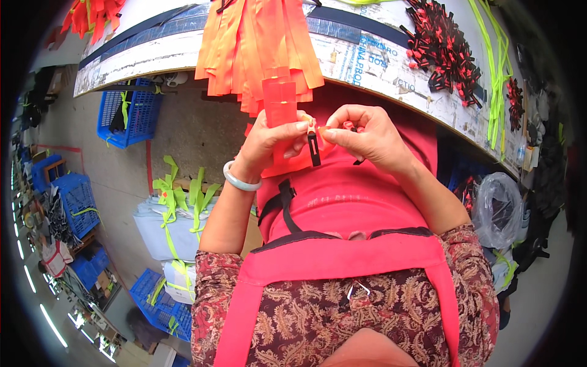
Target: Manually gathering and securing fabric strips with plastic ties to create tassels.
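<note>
My left hand [269,139] is closed around a bright orange-red strip [280,104], whose flat end stands up past the fingers. A small black slotted piece [315,151] hangs at its thumb tip, on a short orange end. Close beside it, my right hand [374,139] pinches the orange end with thumb and forefinger. Small red and black pieces [350,126] are tucked in its curled fingers. A bundle of orange strips [257,49] drapes over the table edge just beyond my hands.
On the white table [361,67] at the right lies a heap of small red-and-black pieces [443,55], beside hanging yellow-green strips [498,67]. Blue crates [129,113] stand on the floor at left, near a tied pale-blue stack [156,229]. A clear plastic bag [498,211] is at right.
</note>
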`<action>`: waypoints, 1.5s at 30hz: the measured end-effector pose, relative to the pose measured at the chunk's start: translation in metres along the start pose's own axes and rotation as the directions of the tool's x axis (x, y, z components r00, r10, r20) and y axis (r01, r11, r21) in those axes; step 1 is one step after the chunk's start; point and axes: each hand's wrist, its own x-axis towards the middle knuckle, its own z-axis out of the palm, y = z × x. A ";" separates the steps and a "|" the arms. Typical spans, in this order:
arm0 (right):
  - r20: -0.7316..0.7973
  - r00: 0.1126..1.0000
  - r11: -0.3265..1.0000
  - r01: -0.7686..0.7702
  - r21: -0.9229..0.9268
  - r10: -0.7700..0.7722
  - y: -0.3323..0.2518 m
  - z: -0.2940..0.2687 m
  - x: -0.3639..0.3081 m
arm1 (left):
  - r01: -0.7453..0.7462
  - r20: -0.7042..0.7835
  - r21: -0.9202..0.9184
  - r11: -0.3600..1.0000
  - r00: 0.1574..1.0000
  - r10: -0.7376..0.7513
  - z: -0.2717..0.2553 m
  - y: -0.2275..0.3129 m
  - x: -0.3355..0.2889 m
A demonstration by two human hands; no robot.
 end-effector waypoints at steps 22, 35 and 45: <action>-0.174 0.970 0.983 0.178 0.037 -0.169 0.018 0.012 0.007 | -0.104 -0.107 0.198 0.975 0.986 0.127 0.008 -0.009 -0.002; 0.061 0.732 0.620 0.615 -0.487 -0.679 0.013 0.019 0.003 | -0.392 0.009 0.548 0.739 0.886 0.464 0.008 -0.019 -0.015; 0.015 0.747 0.651 0.589 -0.478 -0.665 0.017 0.022 0.005 | -0.300 -0.042 0.472 0.829 0.931 0.361 0.009 -0.022 -0.014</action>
